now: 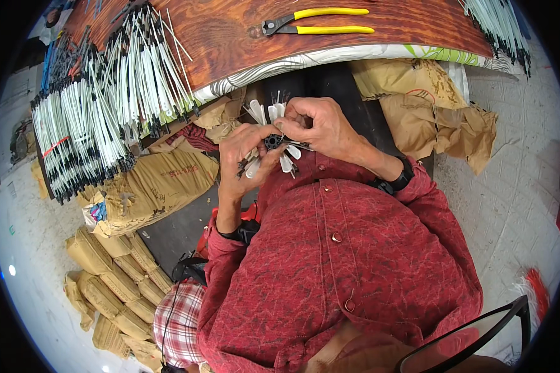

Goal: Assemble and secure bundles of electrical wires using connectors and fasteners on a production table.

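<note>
Close in front of my red shirt, both hands hold one small assembly: a black round hub (pixel 272 142) with several short white tube pieces (pixel 288 163) sticking out of it like spokes. My left hand (pixel 246 149) cups the hub from the left and below, with a few dark-tipped pieces under its fingers. My right hand (pixel 320 124) pinches a white piece at the top of the hub, fingers curled tight. A black band sits on each wrist.
A wooden tabletop (pixel 230 31) lies ahead, with yellow-handled pliers (pixel 317 22) on it. Bundles of white tubes with black ends (pixel 99 112) cover its left side; more lie at the far right (pixel 498 25). Brown paper sacks (pixel 149 183) are stacked on the floor at left and right.
</note>
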### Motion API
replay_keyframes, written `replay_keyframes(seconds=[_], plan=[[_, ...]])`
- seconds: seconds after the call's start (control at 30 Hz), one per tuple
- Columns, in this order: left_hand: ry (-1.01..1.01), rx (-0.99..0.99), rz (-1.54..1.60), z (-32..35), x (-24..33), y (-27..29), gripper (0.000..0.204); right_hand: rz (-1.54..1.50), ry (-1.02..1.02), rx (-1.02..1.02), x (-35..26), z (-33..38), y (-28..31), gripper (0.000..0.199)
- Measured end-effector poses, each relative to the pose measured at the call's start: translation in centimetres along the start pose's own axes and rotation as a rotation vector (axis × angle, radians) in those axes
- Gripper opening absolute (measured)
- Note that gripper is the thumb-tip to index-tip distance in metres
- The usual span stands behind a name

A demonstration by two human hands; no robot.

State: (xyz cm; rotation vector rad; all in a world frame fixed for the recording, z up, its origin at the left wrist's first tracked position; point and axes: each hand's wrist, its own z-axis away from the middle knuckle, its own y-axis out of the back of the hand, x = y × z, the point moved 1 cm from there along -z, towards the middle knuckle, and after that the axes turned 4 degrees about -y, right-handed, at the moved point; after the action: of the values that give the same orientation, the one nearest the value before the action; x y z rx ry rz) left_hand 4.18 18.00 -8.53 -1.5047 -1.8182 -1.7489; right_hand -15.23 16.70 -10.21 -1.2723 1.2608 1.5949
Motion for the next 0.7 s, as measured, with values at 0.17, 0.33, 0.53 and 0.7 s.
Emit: replay_keyframes(seconds=[0.17,0.33,0.53,0.7], plan=[[0.022,0.024,0.021,-0.1,-0.1,0.1,0.025,-0.029,-0.041,0.015,-0.5,0.1,-0.2,0.022],[0.057,0.014,0.018,-0.1,0.0,0.2,0.024,-0.085,-0.064,-0.003,0.3,0.2,-0.4,0.021],[0.089,0.038,0.015,-0.1,0.2,0.1,0.022,-0.229,-0.174,-0.077,0.9,0.4,-0.6,0.020],[0.107,0.094,0.032,-0.1,0.4,-0.1,0.019,-0.354,-0.196,-0.064,0.6,0.9,-0.5,0.019]])
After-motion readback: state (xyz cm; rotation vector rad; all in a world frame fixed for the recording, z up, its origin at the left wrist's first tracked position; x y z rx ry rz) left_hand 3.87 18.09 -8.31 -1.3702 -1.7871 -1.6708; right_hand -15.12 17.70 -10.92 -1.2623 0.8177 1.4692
